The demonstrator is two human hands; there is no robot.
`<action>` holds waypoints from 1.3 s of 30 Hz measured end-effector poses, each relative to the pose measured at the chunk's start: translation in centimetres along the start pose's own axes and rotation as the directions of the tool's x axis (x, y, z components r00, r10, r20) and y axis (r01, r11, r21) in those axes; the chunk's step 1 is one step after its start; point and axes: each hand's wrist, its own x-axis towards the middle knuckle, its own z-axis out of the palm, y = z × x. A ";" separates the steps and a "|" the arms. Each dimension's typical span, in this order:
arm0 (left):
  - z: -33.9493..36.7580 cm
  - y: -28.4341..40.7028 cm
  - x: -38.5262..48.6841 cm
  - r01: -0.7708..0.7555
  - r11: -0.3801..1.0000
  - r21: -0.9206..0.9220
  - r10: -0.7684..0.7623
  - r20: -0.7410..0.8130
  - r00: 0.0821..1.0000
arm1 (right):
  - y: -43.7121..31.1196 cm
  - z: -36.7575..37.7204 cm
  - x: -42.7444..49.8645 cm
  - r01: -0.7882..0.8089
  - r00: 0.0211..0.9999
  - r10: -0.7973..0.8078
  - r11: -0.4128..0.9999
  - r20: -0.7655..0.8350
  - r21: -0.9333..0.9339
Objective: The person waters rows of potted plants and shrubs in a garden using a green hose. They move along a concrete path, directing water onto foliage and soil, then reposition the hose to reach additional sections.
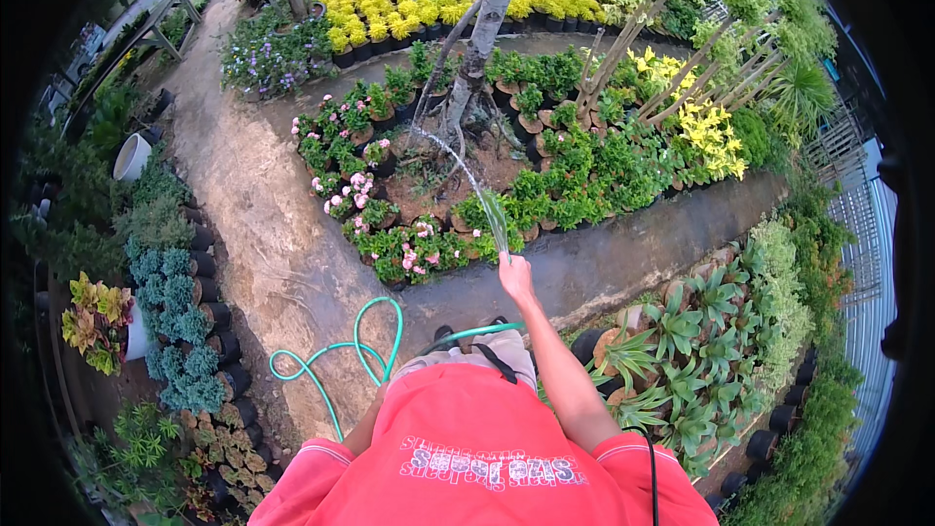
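Observation:
My right hand (516, 276) is closed at the end of a green garden hose (482, 332); the fingers hide the hose tip. A stream of water (467, 174) leaves the fist and arcs towards the base of a tree trunk (475, 51). Potted plants with pink flowers (358, 191) and green potted shrubs (613, 164) surround the tree. My left hand is out of view behind the red shirt (475, 431); only part of that forearm shows. Near my left side, the hose loops over the ground, and another stretch crosses in front of my legs.
A dirt path (256, 183) runs up the left, beside potted blue-green plants (179, 299) and a white pot (132, 158). Wet paving (599, 263) extends right, bordered by potted bromeliad-like plants (676, 325). Yellow-leaved potted plants (380, 4) stand beyond the tree.

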 end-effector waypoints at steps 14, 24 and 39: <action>0.0 1.3 1.2 -0.006 1.000 0.003 0.006 0.017 1.000 | 3.9 -1.6 4.3 0.013 0.939 0.033 0.991 -0.343 0.130; -0.1 1.4 1.5 -0.009 1.000 0.006 0.008 0.019 1.000 | 8.6 -0.3 2.4 -0.234 0.969 0.243 0.963 -0.049 0.136; 0.0 0.5 0.5 -0.018 1.000 0.003 0.018 -0.012 1.000 | 6.2 3.5 -5.0 -0.030 0.933 0.144 0.945 0.331 -0.327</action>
